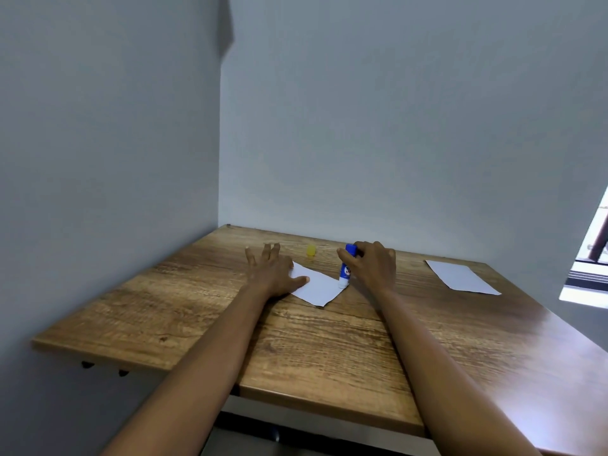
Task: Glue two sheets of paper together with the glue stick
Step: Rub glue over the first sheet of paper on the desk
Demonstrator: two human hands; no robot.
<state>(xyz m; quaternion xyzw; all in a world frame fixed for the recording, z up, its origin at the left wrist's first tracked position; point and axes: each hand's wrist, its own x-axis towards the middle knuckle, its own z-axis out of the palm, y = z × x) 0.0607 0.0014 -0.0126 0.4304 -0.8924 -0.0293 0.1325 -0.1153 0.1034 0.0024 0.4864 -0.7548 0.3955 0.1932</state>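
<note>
A small white sheet of paper (317, 286) lies near the middle of the wooden table (329, 350). My left hand (271, 269) rests flat on the sheet's left part, fingers straight and spread. My right hand (371, 266) grips a blue glue stick (347, 266), which stands tilted with its white tip touching the sheet's right corner. The glue stick's yellow cap (311, 250) sits on the table behind the sheet. A second white sheet (460, 277) lies flat at the far right of the table.
Grey walls close off the table at the back and the left. The table's left edge (98, 350) and front edge (329, 413) are in view. A window opening (592, 258) shows at the right.
</note>
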